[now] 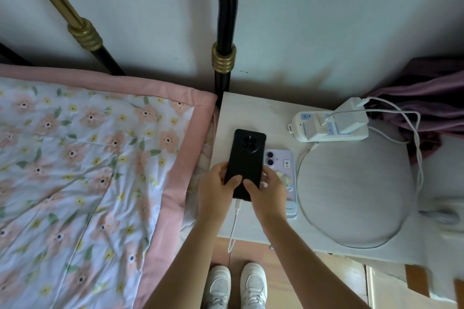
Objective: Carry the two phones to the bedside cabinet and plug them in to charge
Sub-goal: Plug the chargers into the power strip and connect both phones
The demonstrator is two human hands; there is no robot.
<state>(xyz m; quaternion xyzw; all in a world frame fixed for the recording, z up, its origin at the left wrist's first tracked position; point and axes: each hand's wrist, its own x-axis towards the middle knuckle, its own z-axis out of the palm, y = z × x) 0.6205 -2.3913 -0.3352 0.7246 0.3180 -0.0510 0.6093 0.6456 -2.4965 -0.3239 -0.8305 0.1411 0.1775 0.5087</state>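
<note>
A black phone is held face down over the left part of the white bedside cabinet. My left hand grips its lower left edge and my right hand grips its lower right edge. A white cable is plugged into its bottom end and hangs over the cabinet's front edge. A lilac phone in a clear case lies face down on the cabinet just right of the black one, partly under my right hand. Its own white cable loops across the cabinet.
A white power strip with two chargers plugged in sits at the back of the cabinet. The bed with a floral quilt lies to the left, its black post at the cabinet's corner. Purple cloth is heaped at the right.
</note>
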